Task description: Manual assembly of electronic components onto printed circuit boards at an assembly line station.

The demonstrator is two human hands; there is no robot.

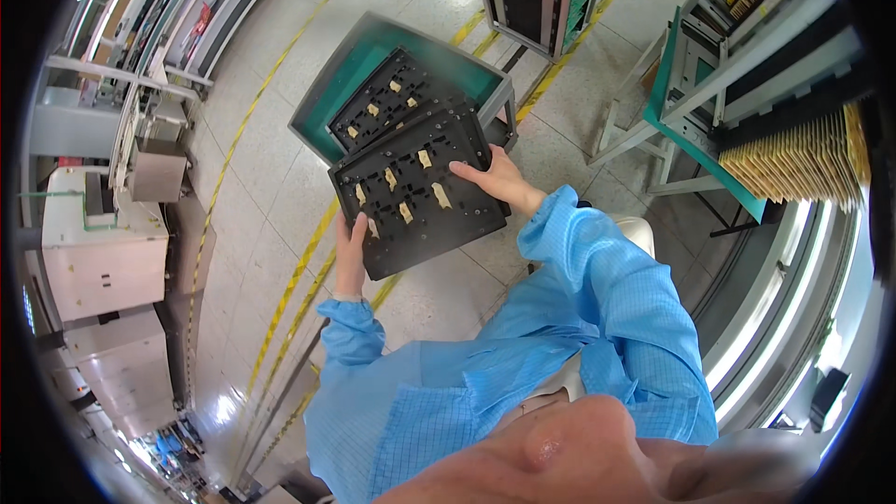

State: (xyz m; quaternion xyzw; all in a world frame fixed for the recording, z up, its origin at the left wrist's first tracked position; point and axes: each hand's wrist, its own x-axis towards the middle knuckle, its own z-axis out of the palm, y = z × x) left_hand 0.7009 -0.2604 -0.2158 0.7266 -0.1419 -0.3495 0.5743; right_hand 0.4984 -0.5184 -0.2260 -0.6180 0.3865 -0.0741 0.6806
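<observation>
Between both hands is a black pallet (420,210), a flat rectangular plate with cut-outs and several pieces of tan tape on it. It looks like the top one of a small stack, as more dark edges show beneath its far right side. My left hand (351,257) grips its near left edge, thumb on top. On the right edge my right hand (501,179) is closed, its thumb lying over the face; the fingers underneath are hidden. Just beyond, another black pallet (383,98) with tan tape pieces leans inside a grey cart (350,45) lined in green.
Yellow floor lines (289,294) run beside me. A dark-panelled cabinet (525,0) stands beyond the cart. At right, a metal rack (691,103) adjoins a green-topped surface with a row of tan boards (793,168). Pale machines (107,243) line the left.
</observation>
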